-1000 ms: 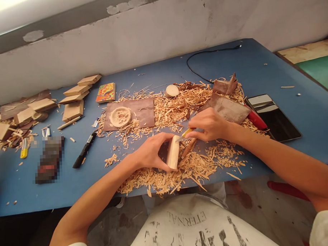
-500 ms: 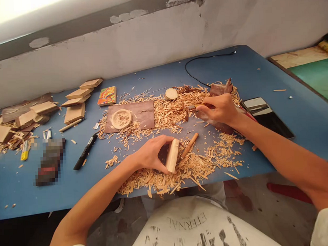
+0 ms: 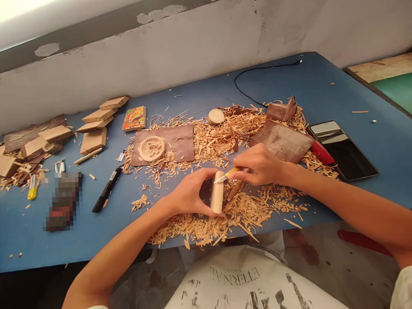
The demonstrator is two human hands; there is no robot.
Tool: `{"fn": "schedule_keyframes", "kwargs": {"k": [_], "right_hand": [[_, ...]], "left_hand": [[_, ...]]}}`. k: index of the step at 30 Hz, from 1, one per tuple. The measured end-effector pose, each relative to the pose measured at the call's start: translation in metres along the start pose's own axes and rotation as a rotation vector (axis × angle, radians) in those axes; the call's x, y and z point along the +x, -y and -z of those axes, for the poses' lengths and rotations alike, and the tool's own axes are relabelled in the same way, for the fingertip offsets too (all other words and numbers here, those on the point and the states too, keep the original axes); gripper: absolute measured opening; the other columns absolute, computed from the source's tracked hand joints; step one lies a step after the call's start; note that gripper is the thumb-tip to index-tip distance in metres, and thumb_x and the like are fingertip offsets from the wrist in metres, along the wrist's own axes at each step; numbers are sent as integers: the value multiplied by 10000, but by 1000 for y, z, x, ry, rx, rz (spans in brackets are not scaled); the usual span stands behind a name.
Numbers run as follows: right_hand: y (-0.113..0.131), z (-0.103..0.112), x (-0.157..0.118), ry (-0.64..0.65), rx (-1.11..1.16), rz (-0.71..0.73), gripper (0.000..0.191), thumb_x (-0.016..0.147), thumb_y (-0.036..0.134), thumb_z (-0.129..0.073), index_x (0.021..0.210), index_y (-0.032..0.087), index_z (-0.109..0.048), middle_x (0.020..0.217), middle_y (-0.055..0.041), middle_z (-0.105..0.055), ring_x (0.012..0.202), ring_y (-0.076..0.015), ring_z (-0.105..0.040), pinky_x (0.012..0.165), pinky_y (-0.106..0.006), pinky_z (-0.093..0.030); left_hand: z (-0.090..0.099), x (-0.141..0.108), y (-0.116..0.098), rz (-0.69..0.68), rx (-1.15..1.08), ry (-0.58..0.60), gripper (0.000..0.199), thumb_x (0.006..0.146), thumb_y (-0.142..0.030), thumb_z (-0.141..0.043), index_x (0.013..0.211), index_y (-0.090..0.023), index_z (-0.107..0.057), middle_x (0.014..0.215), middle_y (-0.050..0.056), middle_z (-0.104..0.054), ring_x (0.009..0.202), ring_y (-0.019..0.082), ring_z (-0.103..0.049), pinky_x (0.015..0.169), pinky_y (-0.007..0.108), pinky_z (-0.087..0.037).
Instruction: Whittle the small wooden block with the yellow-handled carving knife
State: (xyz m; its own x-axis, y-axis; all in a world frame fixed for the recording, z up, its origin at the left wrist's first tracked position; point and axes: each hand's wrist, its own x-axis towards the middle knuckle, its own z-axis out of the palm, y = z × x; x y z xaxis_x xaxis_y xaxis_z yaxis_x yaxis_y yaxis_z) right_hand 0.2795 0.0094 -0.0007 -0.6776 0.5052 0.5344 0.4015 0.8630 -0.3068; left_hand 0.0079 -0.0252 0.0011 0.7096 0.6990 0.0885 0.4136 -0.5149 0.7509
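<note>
A pale wooden block (image 3: 217, 195) stands on edge near the front of the table, gripped at its two ends by the thumb and fingers of my left hand (image 3: 193, 191). My right hand (image 3: 258, 165) is closed around a yellow-handled utility knife (image 3: 232, 171). Its blade lies at the upper part of the block's narrow face. Just right of the block, a brown stick (image 3: 234, 190) lies partly hidden under my right hand. Wood shavings (image 3: 242, 212) surround both hands.
Sandpaper (image 3: 181, 144) carries a carved wooden disc (image 3: 152, 148); a plain wood slice (image 3: 216, 116) sits behind. Another sandpaper sheet (image 3: 283, 140), a red-handled tool (image 3: 322, 153) and a phone (image 3: 344, 152) lie right. Wooden blocks (image 3: 93, 139) and a black marker (image 3: 106, 189) are left.
My right hand has come left and toward me from over the sandpaper, bringing the utility knife to the block. My left hand keeps its hold in nearly the same place.
</note>
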Motion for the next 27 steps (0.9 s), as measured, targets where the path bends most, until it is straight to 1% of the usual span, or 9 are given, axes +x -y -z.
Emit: {"fn": "schedule_keyframes", "kwargs": {"k": [5, 10, 15, 19, 21, 22, 24, 25, 27], "right_hand": [[5, 5, 2, 30, -48, -45, 491, 992, 553, -574, 660, 192, -558, 504, 48, -504, 473, -92, -438, 529, -288, -225], [4, 10, 1, 64, -41, -77, 504, 984, 549, -591, 635, 193, -517, 494, 44, -490, 462, -89, -408, 530, -300, -205], [-2, 10, -1, 64, -76, -42, 493, 986, 558, -577, 655, 195, -532, 511, 44, -485, 475, -94, -347, 537, -302, -204], [-18, 13, -6, 70, -166, -5, 496, 986, 576, -565, 670, 194, -570, 531, 28, -525, 498, -102, -407, 547, -300, -230], [-34, 19, -9, 71, -276, -83, 500, 992, 566, -557, 653, 199, -580, 527, 20, -543, 511, -111, -445, 547, -300, -232], [-43, 22, -10, 26, -358, -163, 515, 993, 564, -553, 625, 205, -567, 515, 17, -541, 509, -116, -447, 540, -302, -217], [-55, 29, -11, -51, -422, -270, 532, 986, 578, -552, 598, 214, -545, 505, 15, -545, 503, -124, -445, 541, -295, -233], [-56, 31, -11, -82, -416, -307, 537, 982, 586, -553, 592, 217, -535, 508, 14, -549, 501, -125, -447, 542, -295, -247], [-49, 31, -8, -99, -348, -301, 525, 986, 570, -562, 598, 217, -529, 515, 18, -557, 491, -117, -454, 537, -293, -271]], "left_hand": [[-5, -1, -8, 74, 9, -42, 948, 527, -585, -945, 1298, -217, -533, 1242, 98, -689, 1084, 302, -683, 961, 461, -557], [-6, 0, -9, 79, -34, -50, 910, 525, -549, -952, 1271, -224, -546, 1218, 89, -703, 1065, 297, -691, 958, 464, -561], [-4, 1, -7, 89, -33, -31, 899, 530, -528, -948, 1276, -227, -547, 1241, 93, -703, 1089, 305, -692, 969, 477, -557], [-3, 1, -7, 63, -16, -23, 929, 531, -537, -948, 1301, -222, -536, 1253, 100, -698, 1108, 308, -688, 976, 481, -552], [-2, 0, -7, 32, -1, 0, 922, 544, -533, -948, 1309, -223, -538, 1274, 106, -687, 1135, 310, -681, 996, 484, -542], [-1, -1, -7, 20, 11, 11, 919, 550, -532, -949, 1313, -225, -539, 1284, 108, -681, 1150, 313, -677, 1005, 486, -537], [-1, -2, -7, 13, 35, 26, 926, 552, -530, -952, 1324, -231, -536, 1300, 110, -671, 1169, 318, -670, 1013, 488, -531], [-1, -2, -7, 17, 41, 27, 937, 545, -531, -955, 1328, -233, -534, 1300, 110, -671, 1168, 320, -670, 1009, 486, -533], [-1, -2, -7, 31, 45, 24, 953, 531, -536, -959, 1327, -233, -531, 1284, 107, -678, 1153, 322, -675, 996, 486, -538]]}}
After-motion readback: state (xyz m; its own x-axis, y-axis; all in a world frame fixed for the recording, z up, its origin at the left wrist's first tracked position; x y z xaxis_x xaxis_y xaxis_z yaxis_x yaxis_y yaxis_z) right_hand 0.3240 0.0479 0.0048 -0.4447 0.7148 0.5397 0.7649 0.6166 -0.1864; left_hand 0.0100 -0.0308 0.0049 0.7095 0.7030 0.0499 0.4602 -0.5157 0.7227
